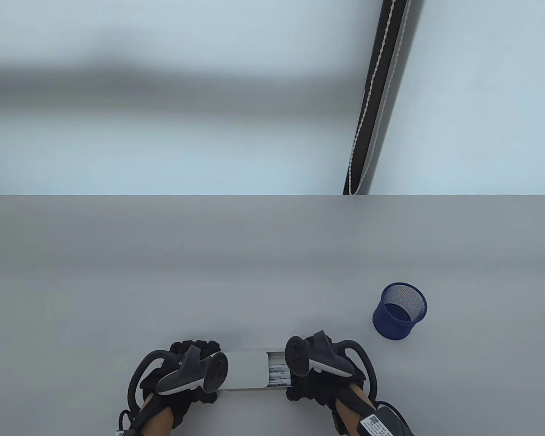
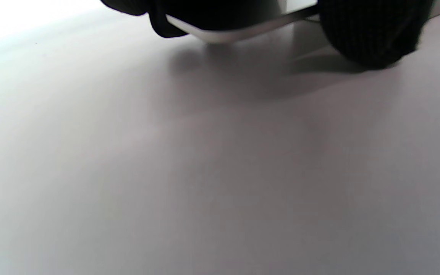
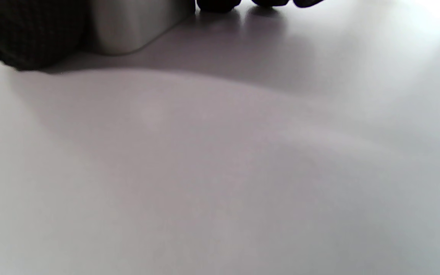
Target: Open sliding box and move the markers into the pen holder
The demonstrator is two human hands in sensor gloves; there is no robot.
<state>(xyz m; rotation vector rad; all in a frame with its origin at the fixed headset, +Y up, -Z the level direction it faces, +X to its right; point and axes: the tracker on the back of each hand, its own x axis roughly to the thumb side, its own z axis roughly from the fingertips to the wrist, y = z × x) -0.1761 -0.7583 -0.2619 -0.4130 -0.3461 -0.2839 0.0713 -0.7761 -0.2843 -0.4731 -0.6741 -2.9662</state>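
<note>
A white sliding box (image 1: 250, 370) lies near the table's front edge, between both hands. Its lid is slid partly left, and markers (image 1: 279, 373) with printed labels show in the opening at the right end. My left hand (image 1: 195, 359) grips the box's left end; its gloved fingers curl round the white edge (image 2: 235, 34) in the left wrist view. My right hand (image 1: 306, 386) grips the right end, with the glove (image 3: 21, 34) against the box's side (image 3: 136, 23). The blue mesh pen holder (image 1: 399, 311) stands upright to the right, beyond my right hand.
The grey table (image 1: 254, 263) reaches back to its far edge, where a dark pole with a white cord (image 1: 377, 100) rises at the right. A pale wall lies behind.
</note>
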